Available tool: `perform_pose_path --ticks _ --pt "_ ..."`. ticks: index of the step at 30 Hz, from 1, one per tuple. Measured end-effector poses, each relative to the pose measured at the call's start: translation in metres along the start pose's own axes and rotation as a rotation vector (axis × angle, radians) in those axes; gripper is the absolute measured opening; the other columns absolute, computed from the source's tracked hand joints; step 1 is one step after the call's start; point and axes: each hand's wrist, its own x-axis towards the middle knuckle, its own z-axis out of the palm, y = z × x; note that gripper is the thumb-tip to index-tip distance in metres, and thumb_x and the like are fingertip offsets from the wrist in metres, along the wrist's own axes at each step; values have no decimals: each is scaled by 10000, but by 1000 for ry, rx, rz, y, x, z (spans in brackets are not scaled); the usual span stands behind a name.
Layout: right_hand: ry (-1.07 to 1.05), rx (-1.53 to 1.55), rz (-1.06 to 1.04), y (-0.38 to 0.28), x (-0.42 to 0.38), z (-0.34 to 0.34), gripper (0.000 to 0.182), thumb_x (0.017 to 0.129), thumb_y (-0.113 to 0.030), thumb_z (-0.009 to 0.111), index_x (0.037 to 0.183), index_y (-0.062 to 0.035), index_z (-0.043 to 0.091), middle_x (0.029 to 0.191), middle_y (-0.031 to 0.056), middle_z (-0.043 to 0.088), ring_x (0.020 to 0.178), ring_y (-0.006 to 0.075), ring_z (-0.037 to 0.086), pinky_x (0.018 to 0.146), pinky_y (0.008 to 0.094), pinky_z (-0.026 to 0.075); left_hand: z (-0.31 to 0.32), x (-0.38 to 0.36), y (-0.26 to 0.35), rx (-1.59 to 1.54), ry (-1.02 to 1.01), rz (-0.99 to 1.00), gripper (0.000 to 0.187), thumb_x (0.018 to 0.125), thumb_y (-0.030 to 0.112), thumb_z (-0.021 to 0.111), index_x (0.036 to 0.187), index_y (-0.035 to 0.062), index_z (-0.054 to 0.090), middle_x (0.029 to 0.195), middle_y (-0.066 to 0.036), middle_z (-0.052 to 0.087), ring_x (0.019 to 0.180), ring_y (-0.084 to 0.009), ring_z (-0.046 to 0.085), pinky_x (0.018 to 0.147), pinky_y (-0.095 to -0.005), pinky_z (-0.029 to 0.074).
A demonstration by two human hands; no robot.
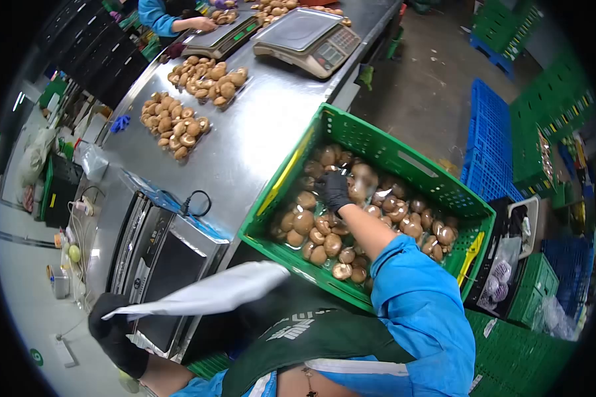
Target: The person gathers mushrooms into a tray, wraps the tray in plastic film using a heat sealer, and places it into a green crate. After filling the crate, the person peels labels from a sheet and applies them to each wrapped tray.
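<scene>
My right hand [336,190], in a black glove, reaches into a green plastic crate [351,135] full of brown mushrooms [311,228] and grips a mushroom [362,180] that looks blurred. My left hand [112,331], also black-gloved, holds the edge of a white tray [212,291] low at the left, in front of my dark apron. The crate rests tilted on the edge of the steel table [245,132].
Two trays of mushrooms [175,124] [210,79] lie on the steel table. Two scales [308,40] [222,38] stand farther back, where another person's hand [202,24] works. A wrapping machine [159,264] sits at my left. Blue and green crates [493,152] stack at right.
</scene>
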Motion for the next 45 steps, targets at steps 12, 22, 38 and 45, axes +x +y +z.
perform_pose_path --ticks 12,22,38,45 --pt "-385 1016 190 -81 24 -107 511 725 -183 680 1182 -74 477 1059 99 572 922 186 565 777 330 464 147 61 -6 -417 -384 -518 284 764 22 546 1041 -19 596 979 -85 617 894 -141 560 815 -269 424" --pt "-265 754 -20 -178 -100 -228 148 793 -155 643 826 -16 602 652 31 559 575 95 495 542 250 411 224 65 -16 -426 -467 -248 75 762 61 636 827 25 635 748 -12 619 701 -70 538 648 -220 421" --pt "-64 483 -120 -175 -96 -254 245 800 -282 610 916 -85 522 627 98 570 552 281 579 503 354 451 268 54 23 -154 -683 -22 176 738 137 697 682 7 591 564 30 523 546 -23 412 476 -216 356" --pt "87 1033 173 -149 -104 -212 119 859 -158 547 932 -64 545 777 46 598 749 131 575 633 282 461 250 47 4 -136 -871 -243 170 675 40 684 821 -22 622 697 -7 606 647 -51 501 577 -232 414"
